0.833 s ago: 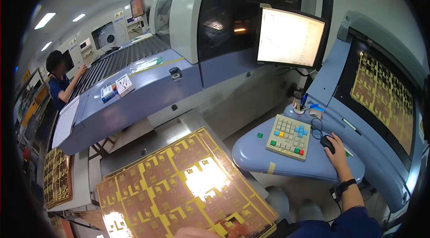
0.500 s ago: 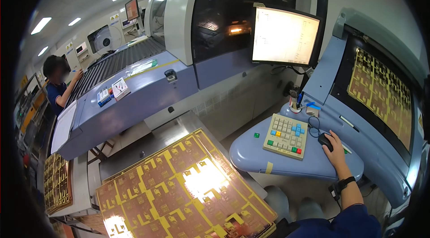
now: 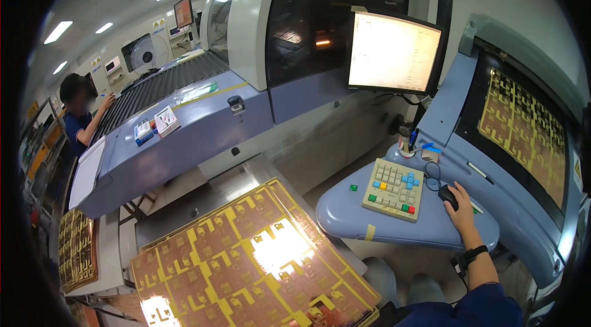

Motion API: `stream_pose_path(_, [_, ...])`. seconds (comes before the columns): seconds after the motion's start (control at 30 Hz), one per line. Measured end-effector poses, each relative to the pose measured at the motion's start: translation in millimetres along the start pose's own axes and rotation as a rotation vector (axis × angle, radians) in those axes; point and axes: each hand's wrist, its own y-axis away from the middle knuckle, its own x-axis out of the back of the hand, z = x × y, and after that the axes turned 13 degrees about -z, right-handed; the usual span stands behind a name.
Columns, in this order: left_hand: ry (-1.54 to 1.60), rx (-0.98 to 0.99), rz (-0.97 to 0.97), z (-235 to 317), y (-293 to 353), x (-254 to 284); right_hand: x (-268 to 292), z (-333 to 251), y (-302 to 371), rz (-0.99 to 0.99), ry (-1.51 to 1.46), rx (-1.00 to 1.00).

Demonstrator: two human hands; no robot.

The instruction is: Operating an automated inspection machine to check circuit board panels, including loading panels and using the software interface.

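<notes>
My right hand (image 3: 458, 204) rests over a black computer mouse (image 3: 448, 196), fingers curved round it, on the blue side shelf of a machine. Left of the mouse lies a cream keypad (image 3: 392, 188) with several coloured keys. Above the shelf a lit monitor (image 3: 394, 53) shows a pale page of small text. My left hand is out of view. In front of me, to the left, a large copper-and-yellow patterned circuit panel (image 3: 215, 253) lies on a metal table, with glare on its surface.
At right, another patterned panel (image 3: 523, 121) sits in the machine's dark sloping bed. A pen cup (image 3: 406, 146) and a marker (image 3: 480, 172) are near the shelf. At far left a person (image 3: 80, 111) works beside a roller conveyor (image 3: 160, 90). Small boxes (image 3: 166, 121) lie on the conveyor's housing.
The view has shifted very slightly. My right hand stays on the mouse, and nothing else has visibly moved.
</notes>
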Motion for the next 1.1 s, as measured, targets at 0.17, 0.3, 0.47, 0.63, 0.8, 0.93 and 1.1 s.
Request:
stream_pose_path(0.17, [0.068, -0.012, 0.072, -3.5, 5.2, -1.6, 0.1, 5.2, -1.3, 0.013, 0.027, 0.012])
stream_pose_path(0.3, [0.105, -0.014, 0.128, -5.6, 7.3, -0.1, 0.9, 1.2, -4.2, -0.015, 0.003, 0.022])
stream_pose_path(0.47, [0.023, 0.034, 0.226, 5.0, 10.7, 2.5, -6.2, 3.7, -9.1, -0.033, -0.013, 0.056])
stream_pose_path(0.63, [-0.055, 0.016, 0.306, -13.5, 16.5, 3.7, -13.5, 53.1, 3.9, 0.010, 0.070, 0.059])
stream_pose_path(0.8, [-0.091, 0.150, 0.225, 2.4, 15.4, 18.1, -2.9, 26.3, -9.6, 0.017, 0.101, 0.239])
stream_pose_path(0.93, [-0.084, 0.130, 0.205, 1.9, 15.1, 20.4, 1.2, 27.4, -7.7, 0.005, 0.102, 0.208])
stream_pose_path(1.1, [-0.046, 0.057, 0.350, -11.1, 13.4, 1.1, -8.5, 27.3, -1.7, -0.043, 0.035, 0.038])
